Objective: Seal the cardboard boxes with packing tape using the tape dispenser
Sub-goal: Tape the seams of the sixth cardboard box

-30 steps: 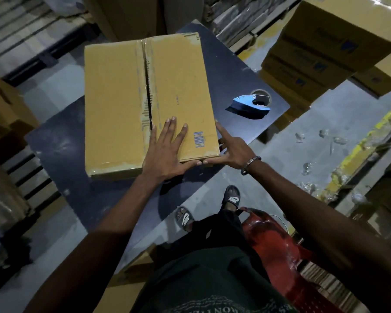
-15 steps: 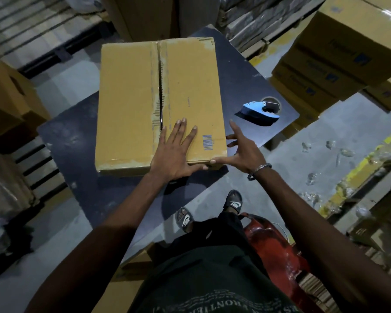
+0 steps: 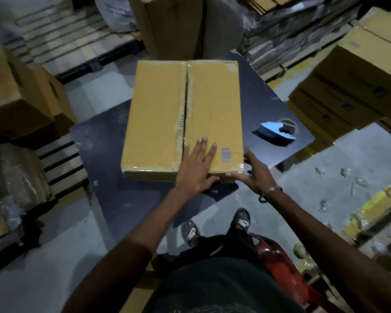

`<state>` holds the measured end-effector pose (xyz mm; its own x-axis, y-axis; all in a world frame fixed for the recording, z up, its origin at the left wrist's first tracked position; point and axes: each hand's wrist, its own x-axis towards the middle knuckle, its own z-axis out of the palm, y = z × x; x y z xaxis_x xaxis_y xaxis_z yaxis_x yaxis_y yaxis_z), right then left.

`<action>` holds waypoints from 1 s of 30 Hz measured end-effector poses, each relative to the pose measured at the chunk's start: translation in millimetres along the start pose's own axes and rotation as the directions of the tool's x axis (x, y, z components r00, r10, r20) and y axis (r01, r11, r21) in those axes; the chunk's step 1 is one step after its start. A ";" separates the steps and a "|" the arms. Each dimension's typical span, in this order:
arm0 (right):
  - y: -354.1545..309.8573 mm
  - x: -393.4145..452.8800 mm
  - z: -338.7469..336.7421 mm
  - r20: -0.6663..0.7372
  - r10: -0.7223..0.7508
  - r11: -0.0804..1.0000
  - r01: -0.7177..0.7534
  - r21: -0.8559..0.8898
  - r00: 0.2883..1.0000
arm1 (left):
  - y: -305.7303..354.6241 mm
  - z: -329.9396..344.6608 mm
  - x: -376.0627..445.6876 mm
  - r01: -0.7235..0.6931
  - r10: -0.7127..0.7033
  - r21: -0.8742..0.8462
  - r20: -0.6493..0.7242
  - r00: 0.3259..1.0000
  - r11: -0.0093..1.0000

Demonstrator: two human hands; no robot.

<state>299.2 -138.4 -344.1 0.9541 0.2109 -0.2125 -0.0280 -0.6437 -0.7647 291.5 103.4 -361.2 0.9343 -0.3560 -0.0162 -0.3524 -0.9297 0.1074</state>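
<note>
Stacked cartons (image 3: 357,86) crowd the right of the dark table (image 3: 127,199), more boxes (image 3: 20,98) sit left of it, and a tall carton (image 3: 169,28) stands behind. The cardboard box (image 3: 158,118) lies flat on the table, flaps closed, its centre seam untaped; what is inside is hidden. My left hand (image 3: 195,170) presses flat on the lid near the seam, fingers straight and spread. My right hand (image 3: 254,173) cups the box's near right corner, fingers loosely apart. The blue tape dispenser (image 3: 274,132) lies on the table, right of the box, untouched.
</note>
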 end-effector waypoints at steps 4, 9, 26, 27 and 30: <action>-38.9 5.1 11.9 -0.240 -0.194 0.953 0.125 -0.275 0.951 | 20.9 -2.4 -41.8 0.214 -0.278 -0.248 -0.265 0.923 0.945; -76.3 50.4 45.9 -0.221 -0.375 0.865 0.253 -0.433 0.900 | 55.2 -9.8 -19.6 0.542 -0.888 -0.761 -0.096 0.449 0.356; -55.3 74.4 68.3 -0.085 -0.287 0.731 0.161 -0.663 0.954 | 45.4 -5.3 46.8 0.189 -0.984 -0.976 0.082 -0.158 -0.111; -55.9 74.4 67.5 -0.086 -0.289 0.733 0.163 -0.661 0.953 | 42.1 -4.1 42.3 0.150 -0.986 -0.983 0.089 -0.143 -0.110; -56.9 73.6 67.8 -0.091 -0.294 0.719 0.157 -0.677 0.951 | 17.3 -9.0 25.7 0.132 -0.973 -0.978 0.134 -0.190 -0.161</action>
<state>350.8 -36.4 -357.4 0.9433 0.3227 0.0783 0.3316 -0.9277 -0.1713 310.0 79.0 -350.8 0.1586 0.9591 -0.2346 0.2325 0.1947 0.9529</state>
